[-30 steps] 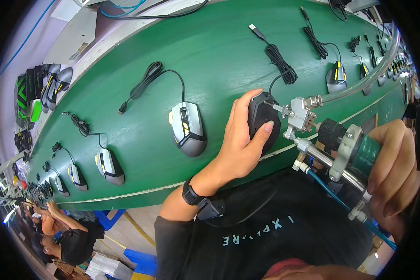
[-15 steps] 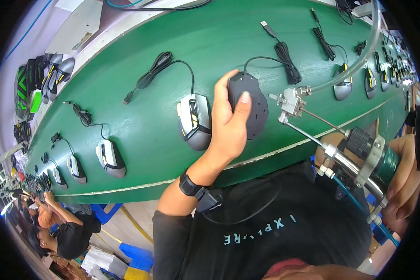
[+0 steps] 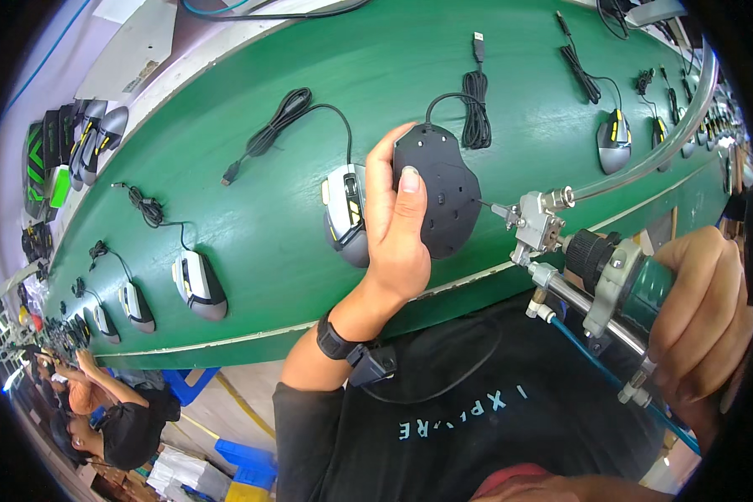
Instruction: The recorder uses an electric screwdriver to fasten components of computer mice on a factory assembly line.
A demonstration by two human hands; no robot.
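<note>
My left hand (image 3: 397, 230) is closed round a black computer mouse (image 3: 450, 197), its underside turned up and its thumb side across the base. Several small holes show in that base. The mouse's bundled cable (image 3: 475, 113) lies beyond it with the USB plug pointing away. In my right hand (image 3: 701, 305) is a powered screwdriver (image 3: 607, 276) with a metal feed head and attached hoses. Its thin tip reaches the right part of the mouse's underside; whether it touches cannot be made out. A grey-and-white mouse (image 3: 340, 205) with yellow accents sits on the belt, partly behind my left hand.
More mice with bundled cables stand in a row along the green conveyor belt (image 3: 259, 201), left and right. A clear hose (image 3: 657, 163) arches over the right side. Mouse parts (image 3: 109, 130) are piled at the far left. Another person (image 3: 134, 422) sits farther down the line.
The screwdriver has swung so its tip comes to the held mouse. My left hand and mouse shifted slightly left, and the mouse's cable bundle moved left with them.
</note>
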